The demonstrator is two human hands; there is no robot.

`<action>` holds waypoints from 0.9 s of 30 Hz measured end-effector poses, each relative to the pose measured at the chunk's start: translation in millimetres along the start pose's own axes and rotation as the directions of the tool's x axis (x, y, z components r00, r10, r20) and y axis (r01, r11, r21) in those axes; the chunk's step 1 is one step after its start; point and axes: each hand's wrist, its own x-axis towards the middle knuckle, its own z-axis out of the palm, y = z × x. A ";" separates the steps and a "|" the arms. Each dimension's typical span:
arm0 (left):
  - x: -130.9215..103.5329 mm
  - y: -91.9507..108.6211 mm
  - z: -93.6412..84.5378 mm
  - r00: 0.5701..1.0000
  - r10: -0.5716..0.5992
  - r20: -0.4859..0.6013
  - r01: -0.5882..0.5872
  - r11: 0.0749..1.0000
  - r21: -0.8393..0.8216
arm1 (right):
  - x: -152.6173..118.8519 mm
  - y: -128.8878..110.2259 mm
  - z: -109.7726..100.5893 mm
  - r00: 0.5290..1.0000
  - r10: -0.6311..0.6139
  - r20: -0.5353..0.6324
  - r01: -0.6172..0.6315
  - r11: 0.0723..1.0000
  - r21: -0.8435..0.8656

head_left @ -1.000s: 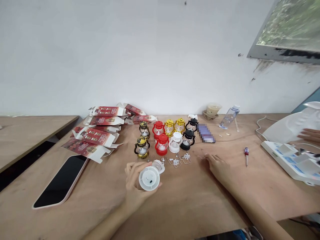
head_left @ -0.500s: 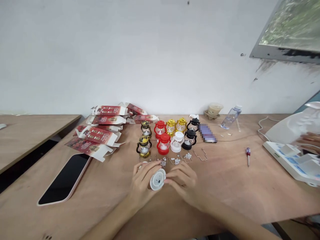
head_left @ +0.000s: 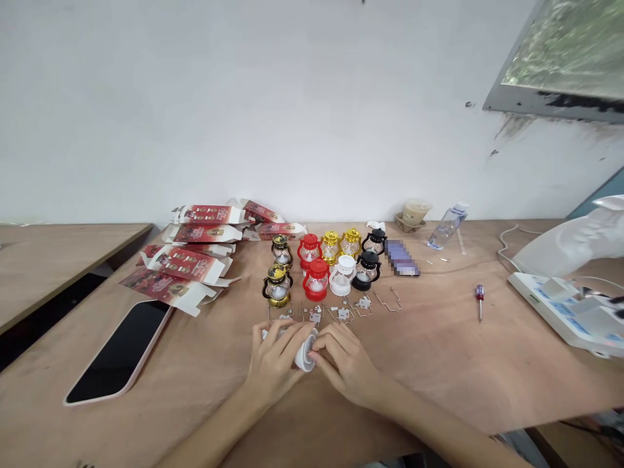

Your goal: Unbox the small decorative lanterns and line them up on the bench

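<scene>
My left hand [head_left: 273, 356] is wrapped round a small white lantern [head_left: 305, 355], tipped on its side with its round hollow base facing right. The thumb and fingers of my right hand [head_left: 345, 364] are pressed together at that base, touching its rim; whether they pinch a small part there is hidden. Just beyond my hands lie thin bent wire handles [head_left: 389, 301] and small whitish metal plates [head_left: 344, 314]. Behind these stand several mini lanterns, among them a red lantern [head_left: 316, 281], a white lantern [head_left: 342, 276], a black lantern [head_left: 366, 271] and a bronze lantern [head_left: 278, 286].
Flattened red boxes [head_left: 188, 263] are piled at the left, beside a large phone [head_left: 119, 354]. To the right are a screwdriver [head_left: 480, 302], a white power strip [head_left: 565, 312] and a white bag [head_left: 570, 240]. A bottle [head_left: 447, 226], a cup [head_left: 416, 212] and another phone [head_left: 402, 259] lie farther back.
The white lantern has turned so its base faces more to the right, and my right fingers have moved in over it. Another person's hand at the right edge is gone from the bag.
</scene>
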 end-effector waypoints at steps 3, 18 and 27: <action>-0.8 -3.8 0.1 0.998 -0.055 -0.005 0.055 0.998 0.040 | -11.1 18.7 -13.5 0.997 0.051 -0.066 -0.053 0.998 -0.040; 2.2 -0.5 2.6 0.977 -0.187 -0.100 0.175 0.978 -0.113 | -44.7 144.2 -52.5 0.739 0.632 -0.236 -0.674 0.706 -0.220; -0.6 0.0 4.7 0.980 -0.144 -0.134 0.130 0.985 -0.110 | -2.9 16.3 -16.5 0.941 0.323 -0.099 -0.294 0.928 0.227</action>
